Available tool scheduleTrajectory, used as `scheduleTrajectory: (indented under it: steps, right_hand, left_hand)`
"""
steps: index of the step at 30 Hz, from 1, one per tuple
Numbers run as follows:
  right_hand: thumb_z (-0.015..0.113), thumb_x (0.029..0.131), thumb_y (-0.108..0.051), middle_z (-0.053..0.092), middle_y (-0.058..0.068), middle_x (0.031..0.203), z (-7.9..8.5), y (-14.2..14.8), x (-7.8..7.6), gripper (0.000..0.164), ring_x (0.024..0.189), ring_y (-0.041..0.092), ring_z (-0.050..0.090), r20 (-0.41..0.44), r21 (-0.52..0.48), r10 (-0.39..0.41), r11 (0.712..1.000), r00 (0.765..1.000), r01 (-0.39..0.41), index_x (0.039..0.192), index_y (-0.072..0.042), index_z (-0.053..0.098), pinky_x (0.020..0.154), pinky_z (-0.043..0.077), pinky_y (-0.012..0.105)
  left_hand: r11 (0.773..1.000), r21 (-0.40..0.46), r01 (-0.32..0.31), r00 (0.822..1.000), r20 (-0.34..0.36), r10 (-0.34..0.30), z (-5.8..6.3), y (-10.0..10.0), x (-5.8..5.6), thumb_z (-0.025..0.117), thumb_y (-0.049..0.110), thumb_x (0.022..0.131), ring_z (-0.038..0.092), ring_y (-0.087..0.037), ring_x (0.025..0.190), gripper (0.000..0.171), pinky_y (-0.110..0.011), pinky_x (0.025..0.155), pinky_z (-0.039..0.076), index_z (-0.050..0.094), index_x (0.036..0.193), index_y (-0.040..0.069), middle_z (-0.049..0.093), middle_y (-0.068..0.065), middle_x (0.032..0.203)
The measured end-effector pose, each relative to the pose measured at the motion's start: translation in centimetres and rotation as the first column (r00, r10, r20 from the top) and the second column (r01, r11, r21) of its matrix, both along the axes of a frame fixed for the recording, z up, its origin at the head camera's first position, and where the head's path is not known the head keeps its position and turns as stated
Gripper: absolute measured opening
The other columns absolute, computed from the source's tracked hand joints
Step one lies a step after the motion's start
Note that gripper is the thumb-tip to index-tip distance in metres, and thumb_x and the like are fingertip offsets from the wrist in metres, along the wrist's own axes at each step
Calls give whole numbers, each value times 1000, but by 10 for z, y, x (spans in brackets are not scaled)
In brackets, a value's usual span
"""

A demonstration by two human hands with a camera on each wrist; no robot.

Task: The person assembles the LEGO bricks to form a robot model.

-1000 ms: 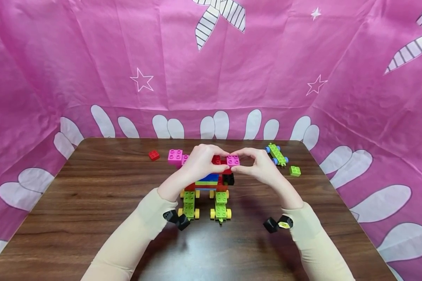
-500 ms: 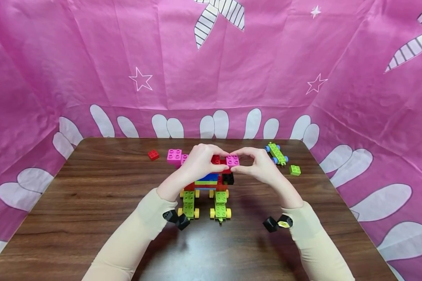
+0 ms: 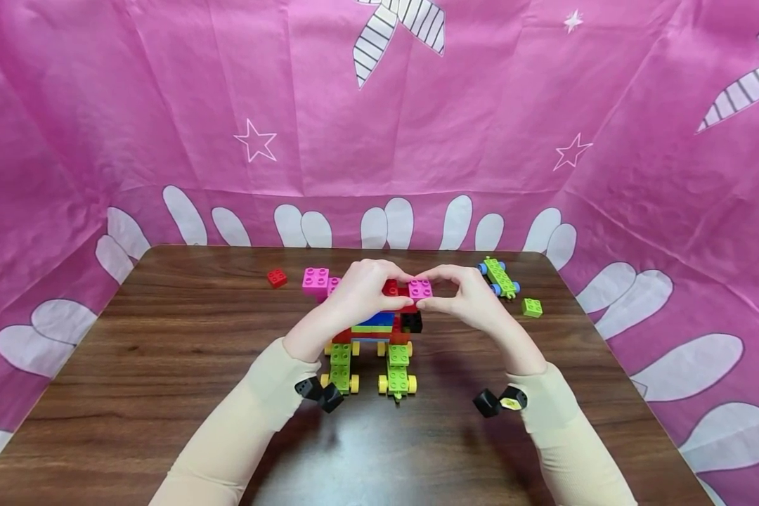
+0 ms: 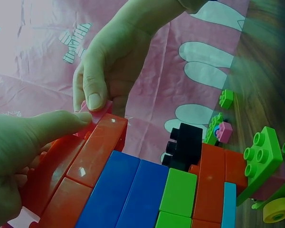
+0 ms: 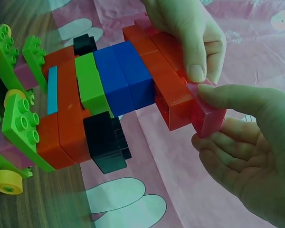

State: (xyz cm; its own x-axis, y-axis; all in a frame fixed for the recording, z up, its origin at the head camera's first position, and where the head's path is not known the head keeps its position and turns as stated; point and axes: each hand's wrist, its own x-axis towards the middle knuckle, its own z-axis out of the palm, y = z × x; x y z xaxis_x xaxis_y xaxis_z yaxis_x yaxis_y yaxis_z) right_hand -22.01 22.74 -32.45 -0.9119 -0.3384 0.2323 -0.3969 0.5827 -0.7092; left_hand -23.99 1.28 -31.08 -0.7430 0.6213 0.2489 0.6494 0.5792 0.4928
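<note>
A toy-brick build of red, blue and lime layers [image 5: 123, 78] stands on wheeled lime bases [image 3: 397, 372] at mid-table. At its top right end sits a pink brick [image 3: 419, 289], attached to a red brick [image 5: 173, 107]. My right hand [image 3: 464, 299] pinches this pink brick between thumb and fingers. From the other side my left hand [image 3: 360, 292] grips the top of the build, its thumb tip [image 4: 83, 118] at the pink brick. My left fingers are partly hidden behind the red bricks. Another pink brick [image 3: 315, 281] juts out at the build's top left. A black brick [image 5: 104, 142] sticks out lower down.
On the wooden table [image 3: 164, 393], a loose red brick [image 3: 277, 278] lies at the back left. A lime wheeled base [image 3: 499, 277] with blue wheels and a small lime brick [image 3: 532, 308] lie at the back right. A pink patterned cloth [image 3: 481, 140] surrounds the table.
</note>
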Motion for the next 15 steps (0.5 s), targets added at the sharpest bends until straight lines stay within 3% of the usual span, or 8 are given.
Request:
scheduleTrajectory:
  steps: [8, 15]
  right_hand:
    - [82, 77, -21, 71, 6, 105, 1, -2, 3, 38, 102, 20, 62, 2, 7, -11, 1000, 1000, 11, 111, -8, 70, 91, 49, 44]
    - [82, 77, -20, 71, 6, 104, 2, -2, 3, 38, 102, 21, 62, 5, 9, -8, 1000, 1000, 8, 111, -8, 70, 91, 49, 44]
  left_hand:
    - [1000, -11, 9, 1000, -9, -9, 1, 0, 1, 77, 28, 82, 66, -18, 98, 37, -28, 83, 54, 72, 115, 12, 72, -3, 109]
    - [1000, -18, 10, 1000, 28, -9, 3, 0, 1, 77, 27, 83, 64, -19, 103, 38, -30, 86, 53, 71, 117, 12, 71, -4, 113]
